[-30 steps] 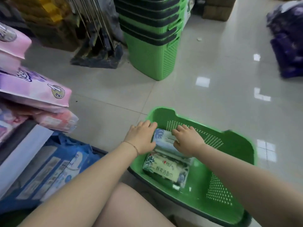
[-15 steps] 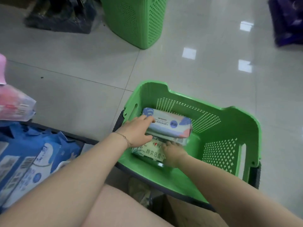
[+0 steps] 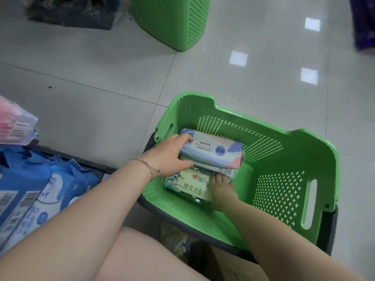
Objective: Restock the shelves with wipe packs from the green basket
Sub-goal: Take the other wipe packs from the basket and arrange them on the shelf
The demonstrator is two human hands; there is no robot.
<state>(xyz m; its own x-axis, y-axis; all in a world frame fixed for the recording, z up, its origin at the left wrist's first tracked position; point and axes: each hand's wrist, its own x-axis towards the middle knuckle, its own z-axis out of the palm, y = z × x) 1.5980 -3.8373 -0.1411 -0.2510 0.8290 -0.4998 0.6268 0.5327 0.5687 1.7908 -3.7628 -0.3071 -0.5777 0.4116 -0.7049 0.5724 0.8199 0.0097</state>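
Far left: a pink-and-clear plastic pack with a barcode (image 3: 15,126), above a row of blue soft wipe packs (image 3: 40,191) on a low shelf. Farther back, on the pale tiled floor (image 3: 101,88), a tall green perforated bin (image 3: 172,23).

Next, the left hand (image 3: 170,156), with a thin chain bracelet (image 3: 150,167) at the wrist. Grips the left end of the pastel blue-and-white rectangular wipe pack (image 3: 215,153), fingers laid over the top face by the corner, thumb curled along the near side.

Of that pack: inside the green perforated plastic basket (image 3: 294,151), by its left wall. Long axis across the view, left to right, right end a little nearer. Broad printed face up, lettering upside down to the camera.

Just beneath and nearer, partly covered by it, a cream-and-green flat wipe pack with Chinese print (image 3: 187,185). Lies low in the basket, long axis likewise left to right, print upright to the camera.

On its right end, the right hand (image 3: 222,192), fingers pointing away, tips hidden under the upper pack's near edge. Grasping or merely propping: cannot tell.
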